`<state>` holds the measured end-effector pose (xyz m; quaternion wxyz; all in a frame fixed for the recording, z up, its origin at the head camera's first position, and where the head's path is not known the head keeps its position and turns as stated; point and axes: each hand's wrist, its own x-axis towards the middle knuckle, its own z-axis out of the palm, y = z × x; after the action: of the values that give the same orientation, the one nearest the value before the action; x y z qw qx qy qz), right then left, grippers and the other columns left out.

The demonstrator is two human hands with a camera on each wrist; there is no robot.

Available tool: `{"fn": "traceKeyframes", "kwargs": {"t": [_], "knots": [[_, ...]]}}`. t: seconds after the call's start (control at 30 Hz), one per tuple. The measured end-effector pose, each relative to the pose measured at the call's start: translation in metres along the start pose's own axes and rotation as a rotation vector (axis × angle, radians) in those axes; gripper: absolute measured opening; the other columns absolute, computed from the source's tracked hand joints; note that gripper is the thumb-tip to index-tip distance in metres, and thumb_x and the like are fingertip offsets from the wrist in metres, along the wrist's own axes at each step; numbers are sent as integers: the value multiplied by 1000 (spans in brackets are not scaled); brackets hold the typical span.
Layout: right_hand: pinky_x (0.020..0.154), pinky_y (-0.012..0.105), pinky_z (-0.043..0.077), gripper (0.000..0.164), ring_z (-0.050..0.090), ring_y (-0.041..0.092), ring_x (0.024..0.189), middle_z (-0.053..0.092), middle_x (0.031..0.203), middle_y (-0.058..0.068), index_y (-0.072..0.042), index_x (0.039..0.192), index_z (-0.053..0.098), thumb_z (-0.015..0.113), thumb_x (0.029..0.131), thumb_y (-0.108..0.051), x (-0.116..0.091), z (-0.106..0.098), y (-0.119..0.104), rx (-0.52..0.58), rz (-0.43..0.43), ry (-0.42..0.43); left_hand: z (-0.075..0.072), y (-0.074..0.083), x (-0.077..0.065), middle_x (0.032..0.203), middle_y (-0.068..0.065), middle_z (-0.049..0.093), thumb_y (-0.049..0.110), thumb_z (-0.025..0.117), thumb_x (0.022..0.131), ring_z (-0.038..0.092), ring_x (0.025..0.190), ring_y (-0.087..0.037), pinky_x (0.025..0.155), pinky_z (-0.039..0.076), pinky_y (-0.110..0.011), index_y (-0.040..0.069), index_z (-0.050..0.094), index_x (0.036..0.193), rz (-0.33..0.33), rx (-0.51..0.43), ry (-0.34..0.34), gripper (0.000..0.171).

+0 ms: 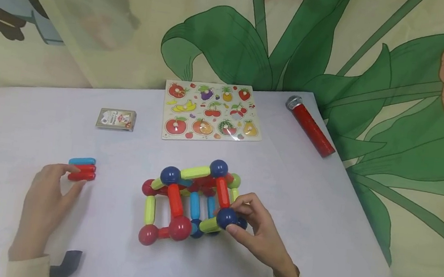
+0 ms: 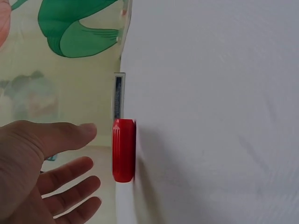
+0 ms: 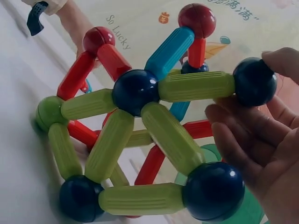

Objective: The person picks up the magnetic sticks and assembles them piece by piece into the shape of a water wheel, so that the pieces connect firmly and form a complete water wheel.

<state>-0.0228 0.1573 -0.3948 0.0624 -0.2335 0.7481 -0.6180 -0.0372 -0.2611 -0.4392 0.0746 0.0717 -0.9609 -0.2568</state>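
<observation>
A structure of magnetic rods and balls stands on the table, with red, blue and yellow-green rods (image 1: 195, 172) joined by coloured balls (image 1: 180, 228). Near its right end my right hand (image 1: 258, 235) pinches a dark blue ball (image 3: 254, 81) between thumb and fingers; this ball is joined to the structure. At the left my left hand (image 1: 46, 203) has thumb and index finger spread beside two red rods (image 1: 81, 176). A blue rod (image 1: 82, 161) lies just beyond them. In the left wrist view, the thumb is apart from the nearest red rod (image 2: 124, 150); index contact is unclear.
Behind the structure lies a fruit picture board (image 1: 213, 113). A small card box (image 1: 116, 119) sits to its left, and a red microphone-like tube (image 1: 312, 127) near the table's right edge. Patterned cloth (image 1: 224, 44) rises behind the white table (image 1: 120, 254).
</observation>
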Motion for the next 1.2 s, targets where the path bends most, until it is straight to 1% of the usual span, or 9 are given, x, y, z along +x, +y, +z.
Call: {"fn": "traceKeyframes", "kwargs": {"t": [0.17,0.33,0.57,0.73,0.77,0.83,1.0,1.1,1.2], "knots": [[87,36,53,32,66,19,94,70,103,13,-3,112,44,62,87,3,0,1,1,28,25,-14,4,-8,2,117,-31,47,0,66,83,41,105,-47,85,40,-63,-6,49,114,5,41,-81,36],[87,36,52,33,64,17,97,68,107,12,-4,114,44,61,87,2,-1,-2,4,19,14,-12,7,-11,4,113,-30,50,-5,68,80,42,101,-46,81,41,-60,-4,51,109,31,69,-58,34],[86,36,52,29,62,16,96,66,105,12,-1,114,45,57,88,4,-2,-9,8,2,-39,15,10,-17,3,101,-28,54,-3,70,80,45,92,-44,77,44,-59,-5,51,107,-41,78,-107,33],[86,38,52,25,63,18,96,66,107,12,-1,112,47,55,89,4,-1,-11,11,-6,-32,44,12,-15,-2,105,-27,55,1,70,82,47,95,-43,78,44,-58,-4,50,111,-48,17,-106,35],[87,38,52,24,63,18,96,66,106,12,-2,112,47,54,89,4,0,-11,12,-5,-27,51,12,-13,-3,106,-27,55,1,70,83,49,96,-42,76,44,-55,-3,50,112,-41,-3,-98,35],[87,37,52,23,64,18,96,66,106,13,0,111,48,52,89,5,0,-12,14,0,-31,66,13,-7,-7,106,-24,58,1,71,82,53,94,-38,78,48,-38,-2,51,114,-4,-56,-52,37],[86,34,54,20,66,19,96,66,104,14,3,110,48,49,91,6,1,-17,22,22,-29,125,13,20,-21,105,-13,65,-5,75,76,58,85,-2,73,37,-1,1,56,117,103,-263,88,46],[84,31,54,17,66,17,95,66,103,13,4,110,48,48,93,3,2,-23,30,14,-15,174,9,45,-33,103,-2,65,-7,77,74,52,81,11,78,39,-2,1,57,115,116,-373,98,46],[81,28,54,14,66,16,92,66,101,12,5,109,49,48,96,-1,4,-30,41,-15,14,230,4,69,-45,101,9,64,-10,77,73,55,85,7,83,40,-3,0,57,106,129,-449,56,40]]}}
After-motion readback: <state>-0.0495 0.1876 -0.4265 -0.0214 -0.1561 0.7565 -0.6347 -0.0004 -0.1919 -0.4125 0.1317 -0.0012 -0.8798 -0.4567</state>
